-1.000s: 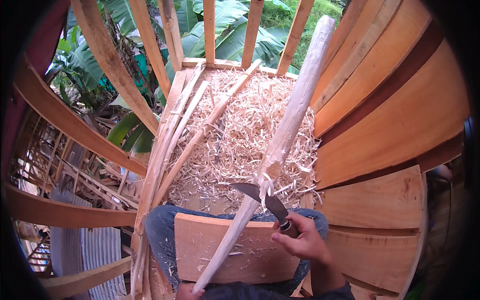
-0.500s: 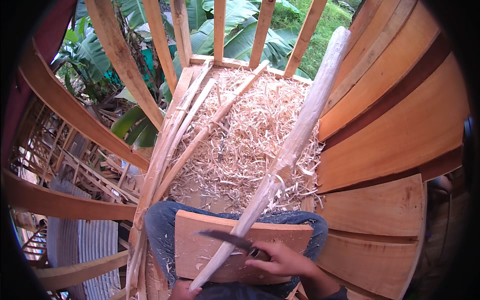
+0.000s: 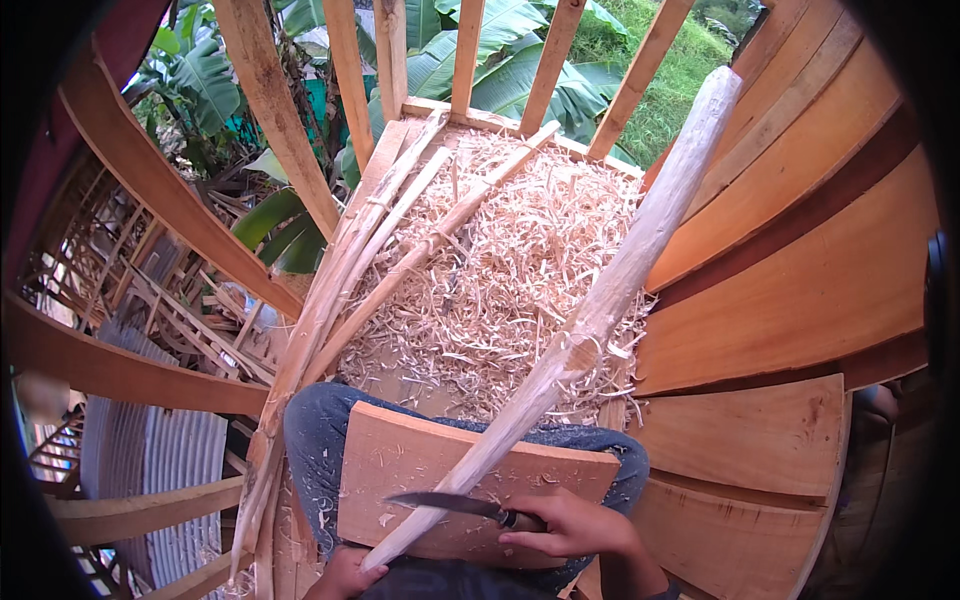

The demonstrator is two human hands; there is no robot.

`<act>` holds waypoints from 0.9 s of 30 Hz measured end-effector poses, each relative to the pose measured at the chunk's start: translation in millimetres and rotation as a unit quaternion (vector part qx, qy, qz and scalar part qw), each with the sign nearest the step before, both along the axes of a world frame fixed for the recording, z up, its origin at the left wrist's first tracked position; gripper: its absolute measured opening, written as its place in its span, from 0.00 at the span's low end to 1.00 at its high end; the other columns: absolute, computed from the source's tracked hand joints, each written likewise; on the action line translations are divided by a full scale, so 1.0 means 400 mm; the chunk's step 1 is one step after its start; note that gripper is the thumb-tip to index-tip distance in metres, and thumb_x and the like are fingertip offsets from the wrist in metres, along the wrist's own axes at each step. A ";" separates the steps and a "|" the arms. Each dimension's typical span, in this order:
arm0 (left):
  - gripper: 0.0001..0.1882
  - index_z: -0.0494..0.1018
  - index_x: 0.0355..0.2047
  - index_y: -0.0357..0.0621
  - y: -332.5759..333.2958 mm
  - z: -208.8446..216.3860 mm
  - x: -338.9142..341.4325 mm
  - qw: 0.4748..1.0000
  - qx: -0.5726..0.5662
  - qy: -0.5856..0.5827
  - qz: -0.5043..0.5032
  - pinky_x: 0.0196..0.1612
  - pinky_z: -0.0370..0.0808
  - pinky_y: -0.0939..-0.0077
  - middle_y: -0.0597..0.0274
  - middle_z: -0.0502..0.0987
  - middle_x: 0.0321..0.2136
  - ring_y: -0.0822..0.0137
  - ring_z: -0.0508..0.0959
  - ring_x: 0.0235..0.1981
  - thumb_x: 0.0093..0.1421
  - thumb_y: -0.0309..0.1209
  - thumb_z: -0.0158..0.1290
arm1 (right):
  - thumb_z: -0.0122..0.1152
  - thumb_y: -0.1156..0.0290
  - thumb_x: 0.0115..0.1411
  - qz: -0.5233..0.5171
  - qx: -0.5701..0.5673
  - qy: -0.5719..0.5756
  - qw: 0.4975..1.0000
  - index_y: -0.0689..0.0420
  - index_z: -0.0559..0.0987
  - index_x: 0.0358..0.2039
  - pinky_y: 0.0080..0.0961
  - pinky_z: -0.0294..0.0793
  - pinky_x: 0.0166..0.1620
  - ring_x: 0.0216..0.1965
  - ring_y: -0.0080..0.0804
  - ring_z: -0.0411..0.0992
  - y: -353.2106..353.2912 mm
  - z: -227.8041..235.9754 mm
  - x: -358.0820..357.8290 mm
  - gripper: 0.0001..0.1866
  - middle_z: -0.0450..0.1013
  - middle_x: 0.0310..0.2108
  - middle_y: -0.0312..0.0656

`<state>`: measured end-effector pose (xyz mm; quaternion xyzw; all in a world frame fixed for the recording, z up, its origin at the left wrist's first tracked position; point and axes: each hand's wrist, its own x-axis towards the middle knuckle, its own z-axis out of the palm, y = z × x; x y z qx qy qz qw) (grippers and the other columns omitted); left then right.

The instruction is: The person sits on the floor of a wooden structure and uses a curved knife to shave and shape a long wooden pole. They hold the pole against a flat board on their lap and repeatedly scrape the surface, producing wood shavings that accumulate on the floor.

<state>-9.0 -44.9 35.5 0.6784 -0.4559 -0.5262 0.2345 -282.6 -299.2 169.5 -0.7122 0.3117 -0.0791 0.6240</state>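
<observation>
My left hand (image 3: 346,574) grips the near end of a long pale wooden pole (image 3: 636,235), which slants up to the far right across my lap. A knot shows partway along the pole. Closed around a dark handle, my right hand (image 3: 568,524) holds a knife (image 3: 447,501). Its dark blade points left and lies across the pole near its lower end; whether it touches the wood I cannot tell. Beneath both lies a flat wooden board (image 3: 400,470) on my thighs, with a few shavings on it.
Curled wood shavings (image 3: 530,270) cover the floor ahead. Long rough strips of wood (image 3: 330,270) lean along the left. Upright slats (image 3: 546,65) fence the far side, and broad planks (image 3: 780,300) wall the right. Outside stand leafy plants and corrugated sheets (image 3: 185,450).
The view has shifted a little. The knife has swung flatter across the pole, and a curl of shaving at the knot no longer shows there.
</observation>
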 end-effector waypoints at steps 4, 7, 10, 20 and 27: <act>0.22 0.69 0.14 0.38 -0.001 0.000 0.005 1.000 0.006 -0.008 0.015 0.19 0.66 0.73 0.60 0.66 0.08 0.70 0.69 0.12 0.48 0.46 0.54 | 0.59 0.74 0.52 -0.307 0.063 -0.070 0.947 0.60 0.74 0.31 0.14 0.65 0.27 0.23 0.15 0.65 -0.028 0.030 -0.034 0.07 0.70 0.21 0.32; 0.23 0.69 0.14 0.38 -0.002 0.008 0.002 1.000 0.019 -0.015 -0.002 0.19 0.66 0.73 0.59 0.67 0.09 0.70 0.69 0.13 0.48 0.47 0.54 | 0.59 0.73 0.53 -0.283 0.138 -0.056 0.947 0.60 0.74 0.32 0.13 0.64 0.26 0.21 0.16 0.65 0.003 0.007 -0.020 0.07 0.68 0.19 0.31; 0.23 0.70 0.15 0.38 -0.013 0.012 0.003 1.000 0.007 0.002 0.000 0.20 0.67 0.73 0.59 0.68 0.10 0.69 0.70 0.14 0.48 0.48 0.54 | 0.60 0.71 0.53 -0.076 0.026 -0.045 0.996 0.61 0.73 0.34 0.14 0.64 0.25 0.21 0.15 0.64 0.009 -0.031 0.001 0.10 0.68 0.20 0.30; 0.23 0.72 0.17 0.38 -0.017 0.005 -0.004 0.999 -0.042 -0.015 -0.008 0.24 0.69 0.69 0.55 0.69 0.12 0.64 0.73 0.16 0.48 0.49 0.54 | 0.58 0.70 0.53 -0.030 -0.008 -0.025 0.999 0.62 0.73 0.36 0.13 0.59 0.20 0.18 0.11 0.63 0.014 -0.053 -0.002 0.11 0.68 0.17 0.29; 0.23 0.71 0.18 0.37 -0.034 0.027 -0.006 1.000 -0.010 -0.001 -0.008 0.24 0.69 0.70 0.55 0.70 0.13 0.64 0.74 0.17 0.48 0.49 0.53 | 0.59 0.73 0.52 -0.138 -0.004 0.001 0.990 0.62 0.73 0.31 0.14 0.63 0.23 0.20 0.15 0.65 -0.032 0.034 -0.016 0.08 0.69 0.18 0.34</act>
